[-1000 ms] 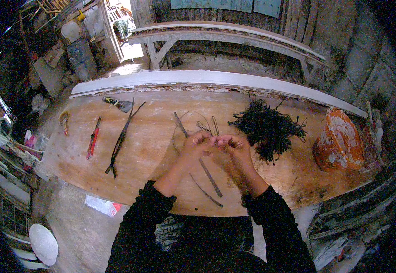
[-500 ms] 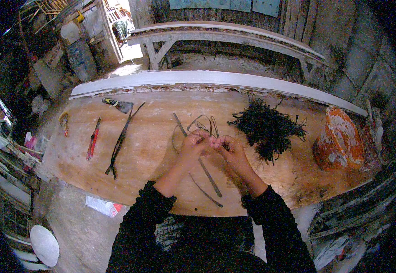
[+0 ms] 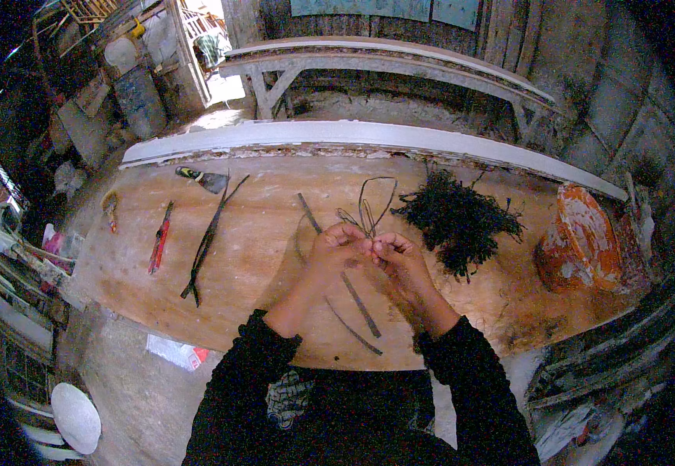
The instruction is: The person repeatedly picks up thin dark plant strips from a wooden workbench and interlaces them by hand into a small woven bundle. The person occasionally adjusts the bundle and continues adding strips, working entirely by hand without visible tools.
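Over the middle of the board, my left hand [image 3: 340,250] and my right hand [image 3: 401,264] meet with fingertips pinched together. Between them they hold a thin dark strip [image 3: 393,193], whose loops stick up past the fingers; the spot where it is gripped is partly hidden. Beneath my hands a flat dark strip [image 3: 364,307] lies slantwise on the board. A narrower curved strip [image 3: 351,328] rests beside its near end. To the right of my right hand sits a tangled heap of black knotted strips [image 3: 458,221].
Left on the wooden board [image 3: 267,202] lie long black strips [image 3: 209,237], a red-handled tool [image 3: 160,239], a scraper [image 3: 211,182] and a small brush [image 3: 111,211]. An orange, white-smeared container [image 3: 586,241] stands right. A white beam [image 3: 353,132] runs along the far edge, a bench [image 3: 392,60] beyond.
The strip's loop has opened out and now rises higher, leaning to the right above my fingers. My hands have shifted only slightly and stay pinched together.
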A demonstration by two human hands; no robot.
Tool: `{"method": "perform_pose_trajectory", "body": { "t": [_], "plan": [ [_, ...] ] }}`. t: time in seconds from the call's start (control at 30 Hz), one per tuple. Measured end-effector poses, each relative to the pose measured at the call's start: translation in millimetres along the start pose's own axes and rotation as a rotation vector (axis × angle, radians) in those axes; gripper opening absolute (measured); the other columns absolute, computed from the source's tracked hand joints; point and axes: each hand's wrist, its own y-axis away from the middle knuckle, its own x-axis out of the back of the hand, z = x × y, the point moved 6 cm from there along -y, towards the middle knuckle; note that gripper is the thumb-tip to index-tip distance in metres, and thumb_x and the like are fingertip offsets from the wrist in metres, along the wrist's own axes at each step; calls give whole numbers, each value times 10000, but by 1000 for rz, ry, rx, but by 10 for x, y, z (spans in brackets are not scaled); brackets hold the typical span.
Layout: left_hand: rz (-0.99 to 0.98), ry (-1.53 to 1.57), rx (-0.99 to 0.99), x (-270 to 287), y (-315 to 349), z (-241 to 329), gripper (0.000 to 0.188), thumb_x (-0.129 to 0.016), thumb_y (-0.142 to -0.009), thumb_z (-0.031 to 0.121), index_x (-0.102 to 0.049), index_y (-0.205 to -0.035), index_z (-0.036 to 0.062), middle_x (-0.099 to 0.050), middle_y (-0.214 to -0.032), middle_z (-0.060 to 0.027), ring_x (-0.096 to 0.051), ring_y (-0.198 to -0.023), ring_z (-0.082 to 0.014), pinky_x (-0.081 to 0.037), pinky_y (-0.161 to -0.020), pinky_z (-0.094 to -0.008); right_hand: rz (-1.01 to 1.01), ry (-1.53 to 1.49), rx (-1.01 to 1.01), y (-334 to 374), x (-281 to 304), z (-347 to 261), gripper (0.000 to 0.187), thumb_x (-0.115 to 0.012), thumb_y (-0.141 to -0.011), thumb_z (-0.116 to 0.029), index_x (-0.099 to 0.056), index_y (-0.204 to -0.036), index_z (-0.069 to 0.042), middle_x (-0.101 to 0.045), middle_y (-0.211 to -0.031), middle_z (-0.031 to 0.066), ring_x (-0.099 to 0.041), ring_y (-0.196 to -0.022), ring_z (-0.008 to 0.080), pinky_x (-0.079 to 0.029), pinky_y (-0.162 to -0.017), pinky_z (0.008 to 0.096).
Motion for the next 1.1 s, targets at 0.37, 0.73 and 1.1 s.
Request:
{"method": "perform_pose_trajectory", "body": {
  "t": [0.37,0.73,1.1],
  "plan": [
    [-36,48,14,-32,-5,-60,60,-560,-755,141,-534,-785,95,-581,-786,-16,-535,-692,-104,-422,-547,-223,115,1060,942,296,-325,-472,117,-585,-660,26,-559,-758,-32,-545,-698,80,-516,-673,178,-408,-594,256],
    [-38,112,73,-55,1,-90,84,-562,-746,89,-571,-827,69,-589,-818,-21,-559,-712,-115,-474,-581,-243,-15,85,289,-62,229,39,164,-548,-630,96,-549,-744,-21,-559,-829,128,-548,-710,236,-434,-600,273],
    [-143,-54,-183,-78,-67,18,176,-568,-723,8,-542,-897,6,-581,-825,-55,-554,-692,-129,-465,-587,-228,-7,996,921,228,-238,-450,112,-535,-683,64,-544,-756,-20,-562,-778,103,-553,-716,208,-433,-654,270]
  ]
}}
